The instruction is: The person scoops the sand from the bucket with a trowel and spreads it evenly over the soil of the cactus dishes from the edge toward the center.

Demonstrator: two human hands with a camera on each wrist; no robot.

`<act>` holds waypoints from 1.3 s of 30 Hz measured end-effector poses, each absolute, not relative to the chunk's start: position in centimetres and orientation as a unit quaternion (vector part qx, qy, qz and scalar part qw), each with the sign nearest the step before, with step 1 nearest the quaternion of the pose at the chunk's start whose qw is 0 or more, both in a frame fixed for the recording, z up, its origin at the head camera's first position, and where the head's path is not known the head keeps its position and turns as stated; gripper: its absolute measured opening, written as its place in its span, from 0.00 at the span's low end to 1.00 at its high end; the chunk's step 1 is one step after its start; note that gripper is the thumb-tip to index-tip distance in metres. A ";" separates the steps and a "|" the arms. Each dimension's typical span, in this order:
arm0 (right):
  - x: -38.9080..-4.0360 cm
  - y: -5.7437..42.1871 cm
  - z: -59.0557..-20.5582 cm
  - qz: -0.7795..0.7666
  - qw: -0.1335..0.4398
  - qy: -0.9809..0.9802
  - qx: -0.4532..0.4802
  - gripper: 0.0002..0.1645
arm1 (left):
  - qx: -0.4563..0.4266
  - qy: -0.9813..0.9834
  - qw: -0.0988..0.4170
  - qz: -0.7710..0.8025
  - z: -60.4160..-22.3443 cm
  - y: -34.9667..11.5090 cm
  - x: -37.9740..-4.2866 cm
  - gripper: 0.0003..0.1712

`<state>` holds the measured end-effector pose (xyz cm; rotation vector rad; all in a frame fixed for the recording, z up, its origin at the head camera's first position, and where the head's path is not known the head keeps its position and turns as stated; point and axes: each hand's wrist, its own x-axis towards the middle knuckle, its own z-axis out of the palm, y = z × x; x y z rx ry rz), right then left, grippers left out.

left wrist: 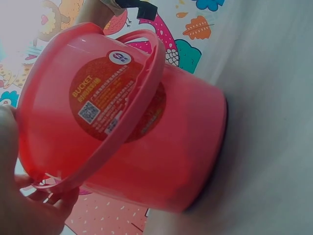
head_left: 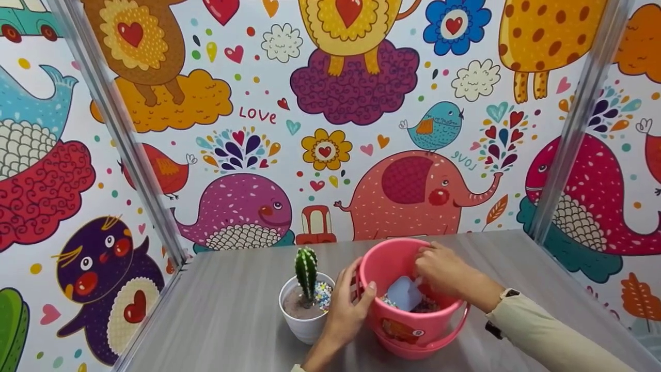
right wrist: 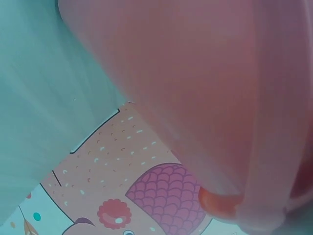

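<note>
A pink bucket point(head_left: 413, 330) stands on the table with its handle point(left wrist: 142, 93) hanging down the front. My left hand point(head_left: 347, 305) grips the bucket's rim on the left side, thumb at the near edge. My right hand point(head_left: 443, 271) reaches in over the right rim, fingers curled round the handle end of a light blue scoop point(head_left: 404, 293). The scoop's blade lies among small multicoloured pebbles point(head_left: 429, 305) at the bottom. Left of the bucket is a white pot point(head_left: 304, 328) holding a green cactus point(head_left: 307, 271), soil and, on its right side, colourful pebbles point(head_left: 324, 295). The right wrist view shows mainly the bucket's outside.
The grey table point(head_left: 227, 310) runs back to a wall point(head_left: 361, 196) printed with cartoon animals. Metal corner posts point(head_left: 563, 134) stand where the side panels meet the back wall. The cactus pot sits close beside my left wrist.
</note>
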<state>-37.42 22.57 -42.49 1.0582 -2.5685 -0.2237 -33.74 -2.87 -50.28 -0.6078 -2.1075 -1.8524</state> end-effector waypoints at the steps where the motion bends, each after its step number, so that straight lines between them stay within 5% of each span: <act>1: -37.4 22.6 -42.5 -0.073 0.171 -0.906 0.379 0.06 | -0.211 -0.726 0.134 -0.640 -50.3 -2.9 -33.7 0.36; 17: -37.4 23.2 -42.2 0.062 0.018 -0.928 0.368 0.07 | -0.214 -0.721 0.116 -0.649 -50.2 -3.0 -33.8 0.36; 39: -37.7 23.8 -40.9 0.137 -0.068 -0.905 0.396 0.12 | -0.205 -0.724 0.113 -0.649 -50.0 -3.2 -33.6 0.37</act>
